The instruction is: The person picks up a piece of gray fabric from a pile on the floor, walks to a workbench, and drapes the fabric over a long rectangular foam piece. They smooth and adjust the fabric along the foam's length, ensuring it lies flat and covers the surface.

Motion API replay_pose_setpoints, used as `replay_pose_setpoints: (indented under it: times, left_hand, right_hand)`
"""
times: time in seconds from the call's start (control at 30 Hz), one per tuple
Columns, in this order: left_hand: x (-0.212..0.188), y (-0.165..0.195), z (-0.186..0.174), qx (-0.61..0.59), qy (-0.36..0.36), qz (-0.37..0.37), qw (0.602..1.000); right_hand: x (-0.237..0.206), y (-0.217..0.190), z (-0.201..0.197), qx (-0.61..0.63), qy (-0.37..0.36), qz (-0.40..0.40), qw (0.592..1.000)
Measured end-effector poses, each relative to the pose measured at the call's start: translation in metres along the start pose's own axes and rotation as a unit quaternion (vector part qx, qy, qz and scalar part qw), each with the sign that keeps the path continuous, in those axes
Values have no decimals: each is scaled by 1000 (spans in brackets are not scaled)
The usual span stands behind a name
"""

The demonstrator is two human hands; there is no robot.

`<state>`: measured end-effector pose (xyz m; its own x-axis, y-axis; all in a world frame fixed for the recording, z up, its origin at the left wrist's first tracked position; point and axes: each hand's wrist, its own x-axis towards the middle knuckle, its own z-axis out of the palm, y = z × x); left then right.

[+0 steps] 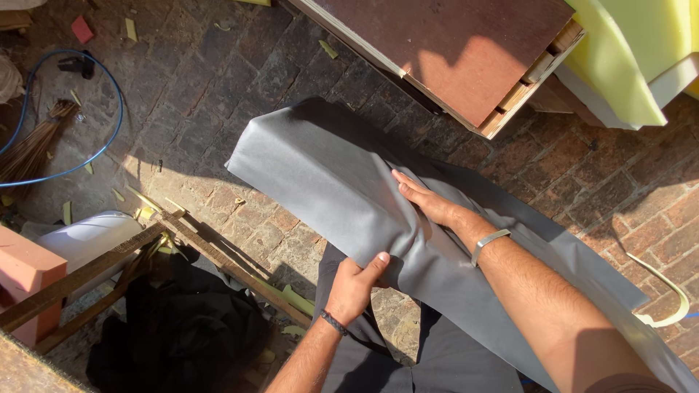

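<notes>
Ground: brick paving [218,109] lay under us, half in sun and half in shadow, with small yellow offcuts scattered over it.
Grey sheet: we held a long grey sheet [328,167] wrapped over something flat; it ran from the middle of the view down to the lower right corner, above the paving and across our lap.
Left hand: our left hand [353,285] was clamped on the near edge of the grey sheet, thumb on top and fingers curled beneath; a dark band sat at that wrist.
Right hand: our right hand [424,200] lay flat and spread on top of the grey sheet, fingers together and pointing up-left, pressing the material where a crease formed; a metal bracelet [488,242] circled that wrist.
Upper right: a brown wooden panel [451,51] on a timber frame stood just beyond the sheet, with yellow foam [626,58] beside it.
Left side: a blue hose [109,109] looped over the paving near a bundle of broom bristles [33,145].
Lower left: a wooden frame [87,273] crossed over a white roll [87,236], with a pinkish block [25,266] at the edge.
</notes>
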<state>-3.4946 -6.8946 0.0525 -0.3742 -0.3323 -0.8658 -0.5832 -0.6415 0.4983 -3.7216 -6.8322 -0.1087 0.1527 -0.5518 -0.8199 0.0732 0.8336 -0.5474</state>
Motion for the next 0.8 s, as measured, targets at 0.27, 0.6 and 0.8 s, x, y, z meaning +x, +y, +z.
replay_pose_setpoints:
  times: [0.27, 0.6, 0.8]
  left_hand:
    - [69, 75, -97, -302, 249, 51, 919]
    - [66, 97, -111, -390, 215, 96, 890]
    - [70, 97, -126, -381, 265, 60, 884]
  right_hand:
    - [68, -67, 19, -54, -8, -11, 998]
    - [134, -228, 70, -21, -19, -130, 991]
    - [124, -223, 61, -66, -33, -194, 978]
